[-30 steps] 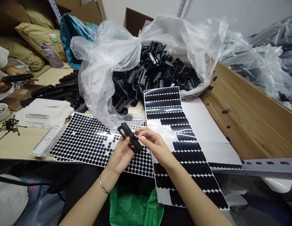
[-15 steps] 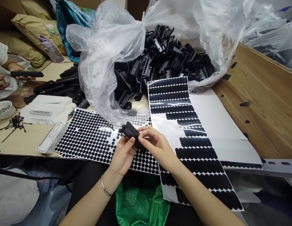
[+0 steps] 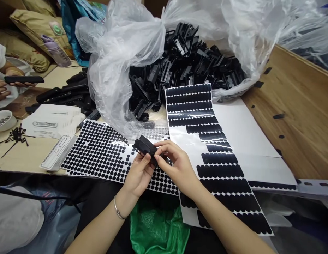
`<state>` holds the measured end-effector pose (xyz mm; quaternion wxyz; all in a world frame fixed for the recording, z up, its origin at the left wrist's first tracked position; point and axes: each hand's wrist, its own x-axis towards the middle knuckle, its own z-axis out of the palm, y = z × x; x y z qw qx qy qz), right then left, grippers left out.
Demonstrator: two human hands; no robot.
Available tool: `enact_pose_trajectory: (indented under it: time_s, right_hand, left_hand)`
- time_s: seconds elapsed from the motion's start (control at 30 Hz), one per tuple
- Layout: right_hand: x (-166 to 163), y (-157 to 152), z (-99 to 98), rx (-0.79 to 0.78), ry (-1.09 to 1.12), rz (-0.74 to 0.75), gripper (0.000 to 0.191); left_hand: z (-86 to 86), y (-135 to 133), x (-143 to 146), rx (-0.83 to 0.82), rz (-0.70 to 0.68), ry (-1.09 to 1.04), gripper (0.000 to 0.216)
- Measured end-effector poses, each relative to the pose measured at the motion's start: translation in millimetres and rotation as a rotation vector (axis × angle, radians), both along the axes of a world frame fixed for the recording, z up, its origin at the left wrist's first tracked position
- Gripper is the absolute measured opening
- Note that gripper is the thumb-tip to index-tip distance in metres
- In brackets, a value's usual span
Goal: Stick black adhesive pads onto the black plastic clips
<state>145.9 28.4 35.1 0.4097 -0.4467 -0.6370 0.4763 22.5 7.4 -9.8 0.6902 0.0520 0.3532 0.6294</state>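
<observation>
Both my hands hold one small black plastic part (image 3: 145, 147) just above the table's near edge. My left hand (image 3: 138, 173) grips it from below with fingers curled. My right hand (image 3: 177, 164) pinches its right end with thumb and fingertips pressed on top. Under them lies a white sheet of round black stickers (image 3: 100, 151). To the right lies a sheet of long oval black stickers (image 3: 206, 141), with several gaps on its left side. Behind, an open clear plastic bag (image 3: 121, 63) spills a heap of black plastic parts (image 3: 190, 67).
At far left another person's hands (image 3: 10, 79) hold a black bar. Near them are a white bowl (image 3: 2, 121), loose black screws (image 3: 15, 135), white label packs (image 3: 51, 121) and stacked black bars (image 3: 71, 95). A wooden board (image 3: 298, 116) runs along the right. Green plastic (image 3: 158, 229) lies below.
My right fingers slid left along the part and now press on its top. The view tilted down a little, so the bag and sheets sit higher.
</observation>
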Motion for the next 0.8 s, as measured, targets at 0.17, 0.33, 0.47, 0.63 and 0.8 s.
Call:
enact_pose_trajectory:
  time_s: [0.17,0.33,0.47,0.63,0.8]
  right_hand:
    - [-1.7,-1.6,-1.3,0.002,0.018,-0.033,0.008]
    - [-2.1,-2.7,-0.5,0.012,0.034,-0.049,0.007]
    - [-2.7,-2.9,-1.3,0.019,0.036,-0.065,0.007]
    - [-4.1,-4.2,-2.3,0.013,0.06,-0.079,0.013]
    - [-2.5,-2.1,-0.9,-0.077,0.159,-0.059,0.02]
  left_hand:
    - [-1.8,-0.7,-0.2,-0.006,-0.01,0.015,0.029]
    - [-2.2,-0.9,0.1,-0.008,-0.02,0.031,0.028]
    - [-2.2,-0.6,0.8,-0.007,-0.017,-0.004,0.03]
    - [-1.8,-0.7,1.1,-0.008,-0.009,-0.046,0.032]
    - [-1.9,-1.2,-0.1,0.007,-0.007,0.004,0.027]
